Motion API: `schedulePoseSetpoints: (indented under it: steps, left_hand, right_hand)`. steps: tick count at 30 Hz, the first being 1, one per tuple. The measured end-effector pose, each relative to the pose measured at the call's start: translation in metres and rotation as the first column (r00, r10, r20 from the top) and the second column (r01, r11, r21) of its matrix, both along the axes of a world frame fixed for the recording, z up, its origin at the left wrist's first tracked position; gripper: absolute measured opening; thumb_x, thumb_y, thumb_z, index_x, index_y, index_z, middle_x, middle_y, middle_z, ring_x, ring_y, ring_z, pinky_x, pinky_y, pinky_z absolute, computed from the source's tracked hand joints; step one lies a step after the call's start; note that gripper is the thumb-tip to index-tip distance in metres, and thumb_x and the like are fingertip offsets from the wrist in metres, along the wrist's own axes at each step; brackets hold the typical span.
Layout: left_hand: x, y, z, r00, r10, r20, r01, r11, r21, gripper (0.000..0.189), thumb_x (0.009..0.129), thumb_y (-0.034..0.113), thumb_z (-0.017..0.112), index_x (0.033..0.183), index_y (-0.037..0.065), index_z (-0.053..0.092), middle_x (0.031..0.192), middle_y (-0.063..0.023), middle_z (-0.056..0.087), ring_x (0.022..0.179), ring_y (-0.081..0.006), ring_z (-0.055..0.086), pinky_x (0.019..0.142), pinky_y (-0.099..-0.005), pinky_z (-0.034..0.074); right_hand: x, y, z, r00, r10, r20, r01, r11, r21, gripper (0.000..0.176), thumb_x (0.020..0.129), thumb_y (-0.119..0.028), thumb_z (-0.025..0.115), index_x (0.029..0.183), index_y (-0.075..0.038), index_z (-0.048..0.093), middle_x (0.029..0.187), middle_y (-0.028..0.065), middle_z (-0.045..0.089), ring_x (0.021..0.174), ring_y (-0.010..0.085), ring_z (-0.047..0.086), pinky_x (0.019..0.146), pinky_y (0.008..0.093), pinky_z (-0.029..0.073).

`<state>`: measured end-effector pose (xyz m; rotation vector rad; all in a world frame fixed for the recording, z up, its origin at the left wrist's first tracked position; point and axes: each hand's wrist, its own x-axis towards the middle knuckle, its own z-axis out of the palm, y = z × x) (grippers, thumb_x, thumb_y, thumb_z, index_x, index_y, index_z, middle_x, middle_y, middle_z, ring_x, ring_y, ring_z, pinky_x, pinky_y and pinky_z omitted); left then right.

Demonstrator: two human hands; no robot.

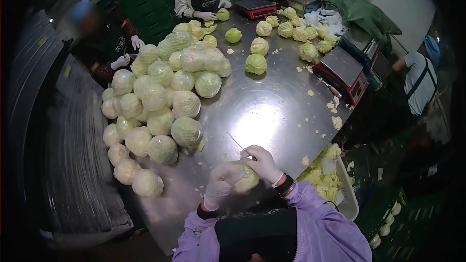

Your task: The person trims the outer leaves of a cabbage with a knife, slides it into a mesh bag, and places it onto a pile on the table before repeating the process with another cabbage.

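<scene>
A pale green cabbage [248, 180] is held close to my body at the near edge of the steel table [221, 116]. My left hand [224, 180], in a white glove, is closed around its left side. Also gloved, my right hand [263, 166] grips a small knife [238, 142] by its dark handle and rests against the top right of the cabbage. The thin blade points up and to the left, away from the leaves. My left fingers are partly hidden by the cabbage.
Plastic-wrapped cabbages [160, 121] are heaped on the left; unwrapped cabbages [256, 64] stand further back. Two red scales [342, 70], [256, 8] sit on the table. A white crate [347, 189] of leaf trimmings is at my right. Several people work around the table.
</scene>
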<state>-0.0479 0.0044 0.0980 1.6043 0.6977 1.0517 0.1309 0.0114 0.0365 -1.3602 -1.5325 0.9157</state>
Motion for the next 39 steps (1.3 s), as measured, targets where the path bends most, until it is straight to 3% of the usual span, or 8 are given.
schedulePoseSetpoints:
  steps: [4, 7, 10, 14, 20, 26, 35, 39]
  left_hand:
    - [-0.022, -0.002, -0.011, 0.998, 0.053, 0.026, -0.043, 0.955, -0.295, 0.022, 0.085, 0.022, 0.07, 0.089, 0.001, 0.068, 0.08, -0.0024, 0.06, 0.078, -0.0126, 0.055, 0.07, -0.028, 0.043]
    - [-0.022, 0.004, -0.029, 0.983, 0.182, 0.023, -0.171, 0.955, -0.24, 0.036, 0.088, 0.035, 0.064, 0.096, 0.0, 0.066, 0.089, -0.0051, 0.061, 0.083, -0.0137, 0.056, 0.074, -0.0282, 0.044]
    - [-0.022, 0.013, -0.053, 0.97, 0.222, 0.097, -0.2, 0.959, -0.201, 0.054, 0.09, 0.051, 0.055, 0.103, -0.001, 0.063, 0.098, -0.0054, 0.06, 0.084, -0.014, 0.056, 0.075, -0.0286, 0.044]
    - [-0.039, 0.032, -0.081, 0.995, -0.034, 0.096, 0.057, 0.968, -0.246, 0.071, 0.088, 0.066, 0.045, 0.105, -0.001, 0.062, 0.105, -0.0069, 0.06, 0.093, -0.0163, 0.058, 0.083, -0.0306, 0.047]
    - [-0.02, 0.045, -0.062, 0.98, 0.036, 0.195, 0.058, 0.888, -0.456, 0.061, 0.089, 0.053, 0.056, 0.114, -0.003, 0.058, 0.11, -0.0115, 0.061, 0.102, -0.0196, 0.059, 0.09, -0.0306, 0.047]
    - [0.013, 0.016, -0.076, 0.919, -0.026, -0.394, -0.007, 0.997, -0.083, 0.095, 0.071, 0.029, 0.08, 0.141, -0.006, 0.027, 0.136, -0.0236, 0.04, 0.128, -0.032, 0.041, 0.105, -0.038, 0.036]
    - [0.045, 0.023, -0.134, 0.948, -0.257, -0.19, 0.215, 0.952, -0.217, 0.109, 0.065, 0.032, 0.083, 0.146, 0.001, 0.017, 0.142, -0.0198, 0.032, 0.133, -0.0294, 0.032, 0.11, -0.04, 0.028]
    - [0.073, 0.023, -0.114, 0.827, -0.139, -0.545, 0.233, 0.966, 0.108, 0.106, 0.063, 0.042, 0.082, 0.146, 0.007, 0.026, 0.146, -0.0237, 0.025, 0.137, -0.0405, 0.023, 0.111, -0.0452, 0.026]
  right_hand:
    - [0.005, -0.008, 0.008, 1.0, -0.006, -0.028, 0.002, 0.991, -0.135, 0.006, 0.082, -0.008, 0.061, 0.087, -0.005, 0.059, 0.074, 0.006, 0.06, 0.068, 0.0163, 0.058, 0.067, 0.0268, 0.046]
    - [0.019, -0.013, 0.031, 0.851, 0.084, -0.518, -0.237, 0.942, -0.238, 0.007, 0.091, -0.014, 0.056, 0.091, -0.007, 0.057, 0.077, -0.0017, 0.06, 0.066, 0.0066, 0.053, 0.061, 0.0242, 0.045]
    - [0.025, -0.016, 0.06, 0.884, 0.256, -0.391, -0.428, 0.779, -0.458, 0.007, 0.09, -0.013, 0.057, 0.092, -0.007, 0.056, 0.076, -0.0018, 0.059, 0.063, 0.007, 0.052, 0.059, 0.0241, 0.044]
    - [0.019, -0.004, 0.043, 0.911, 0.41, -0.043, -0.412, 0.91, -0.055, 0.009, 0.088, -0.014, 0.059, 0.089, -0.006, 0.057, 0.073, -0.0011, 0.058, 0.064, 0.0071, 0.051, 0.059, 0.0258, 0.044]
    - [0.022, 0.005, 0.086, 0.906, 0.145, -0.399, -0.294, 0.891, -0.345, 0.006, 0.09, -0.011, 0.055, 0.089, -0.006, 0.054, 0.073, 0.0019, 0.057, 0.062, 0.0091, 0.052, 0.058, 0.0253, 0.044]
    - [0.027, 0.001, 0.105, 0.515, -0.021, -0.857, -0.083, 0.994, -0.075, 0.016, 0.093, -0.018, 0.054, 0.084, -0.008, 0.046, 0.066, 0.0033, 0.052, 0.055, 0.0109, 0.049, 0.052, 0.0233, 0.041]
    - [0.044, -0.022, 0.144, 0.055, 0.237, -0.97, -0.067, 0.97, 0.233, 0.016, 0.094, -0.019, 0.055, 0.088, -0.01, 0.042, 0.061, -0.0003, 0.042, 0.06, 0.0104, 0.041, 0.04, 0.0211, 0.037]
    - [0.096, -0.057, 0.169, 0.271, 0.458, -0.847, 0.165, 0.845, 0.51, 0.021, 0.094, -0.017, 0.056, 0.085, -0.013, 0.037, 0.065, -0.0015, 0.046, 0.056, 0.01, 0.045, 0.045, 0.0204, 0.042]
